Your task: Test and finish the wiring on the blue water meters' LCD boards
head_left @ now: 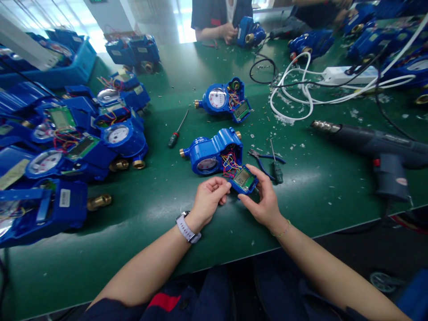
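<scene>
Stacked blue meters (76, 147) at far left, screwdriver (176, 131) on green table (150, 209), left hand (207, 199) pinching the display module (244, 179) edge, opened water meter (214, 151) just behind, right hand (264, 200) gripping module's right side, pliers (264, 159) near, heat gun (371, 145) far right.

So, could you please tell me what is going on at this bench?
A person holds the opened display module of a blue water meter between the left hand and right hand, its coloured wires exposed. Pliers and a heat gun lie on the green table; more meters are piled left.
</scene>
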The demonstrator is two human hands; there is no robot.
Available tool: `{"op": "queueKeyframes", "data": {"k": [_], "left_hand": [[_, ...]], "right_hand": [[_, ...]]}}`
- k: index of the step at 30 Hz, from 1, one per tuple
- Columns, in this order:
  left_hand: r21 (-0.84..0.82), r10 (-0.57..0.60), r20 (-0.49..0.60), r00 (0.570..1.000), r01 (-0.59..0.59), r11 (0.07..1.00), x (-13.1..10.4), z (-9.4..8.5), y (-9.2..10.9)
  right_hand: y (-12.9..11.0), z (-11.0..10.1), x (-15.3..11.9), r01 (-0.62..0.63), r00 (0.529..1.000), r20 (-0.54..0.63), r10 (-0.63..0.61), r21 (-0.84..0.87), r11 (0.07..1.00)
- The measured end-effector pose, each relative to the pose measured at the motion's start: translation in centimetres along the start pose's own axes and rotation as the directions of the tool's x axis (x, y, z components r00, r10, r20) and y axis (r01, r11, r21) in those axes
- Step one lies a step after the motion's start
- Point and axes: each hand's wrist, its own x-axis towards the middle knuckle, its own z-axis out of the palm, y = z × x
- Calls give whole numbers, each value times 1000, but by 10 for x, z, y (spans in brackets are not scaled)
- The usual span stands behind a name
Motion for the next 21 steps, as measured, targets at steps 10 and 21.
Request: {"op": "queueKeyframes", "data": {"k": [10, 21], "left_hand": [[54, 25, 61, 998, -28, 998, 1, -3, 0], [398, 4, 310, 951, -134, 908, 7, -18, 9]], "right_hand": [[-2, 1, 0, -74, 997, -15, 76, 68, 995], [-2, -4, 4, -257, 962, 187, 197, 394, 882]]}}
